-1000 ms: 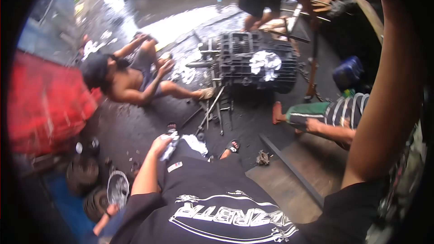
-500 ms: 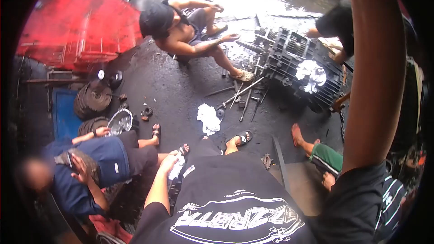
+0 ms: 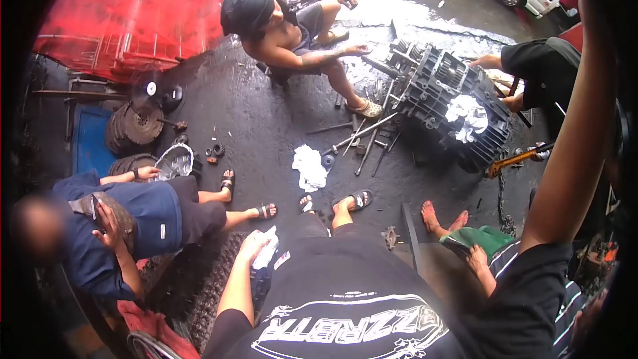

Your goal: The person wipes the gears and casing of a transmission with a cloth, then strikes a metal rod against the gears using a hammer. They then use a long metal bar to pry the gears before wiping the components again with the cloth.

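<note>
My left hand (image 3: 252, 246) is closed round a crumpled white rag (image 3: 267, 250), low beside my black shirt. My right arm rises along the right side of the view, and its hand lies outside the picture. On the dark wet floor ahead stands a large metal gearbox housing (image 3: 444, 86) with gears showing in its open top. Another white rag (image 3: 467, 118) rests on that housing. A third white rag (image 3: 310, 167) lies on the floor in front of my feet, next to a small dark ring (image 3: 327, 161).
Long bars and wrenches (image 3: 359, 143) lie by the gearbox. A person (image 3: 286, 46) sits beyond it, another (image 3: 545, 70) leans over its right side. A person in blue (image 3: 146, 233) is at left, one in green shorts (image 3: 488, 242) at right. Round metal parts (image 3: 136, 129) are stacked at left.
My view has shifted, so more of the right side and a white vehicle show. The rag in my left hand now sticks up more. The person at the gearbox's right shows more fully.
</note>
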The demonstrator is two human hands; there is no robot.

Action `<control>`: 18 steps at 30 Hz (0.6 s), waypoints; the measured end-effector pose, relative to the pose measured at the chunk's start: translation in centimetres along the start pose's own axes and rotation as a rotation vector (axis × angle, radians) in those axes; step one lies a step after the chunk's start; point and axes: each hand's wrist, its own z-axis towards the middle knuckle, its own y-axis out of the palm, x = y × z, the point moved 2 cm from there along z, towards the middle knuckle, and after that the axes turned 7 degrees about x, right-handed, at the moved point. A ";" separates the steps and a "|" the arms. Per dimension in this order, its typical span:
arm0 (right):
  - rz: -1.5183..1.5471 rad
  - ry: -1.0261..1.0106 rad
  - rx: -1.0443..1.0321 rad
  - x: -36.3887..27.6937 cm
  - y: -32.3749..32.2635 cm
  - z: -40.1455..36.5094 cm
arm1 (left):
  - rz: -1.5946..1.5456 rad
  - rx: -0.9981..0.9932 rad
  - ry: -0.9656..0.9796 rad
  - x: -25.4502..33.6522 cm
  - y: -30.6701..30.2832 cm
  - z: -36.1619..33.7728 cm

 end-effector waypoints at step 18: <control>1.001 1.472 -0.425 -38.2 6.3 -43.9 | 0.591 -0.632 1.215 17.3 -0.8 -6.8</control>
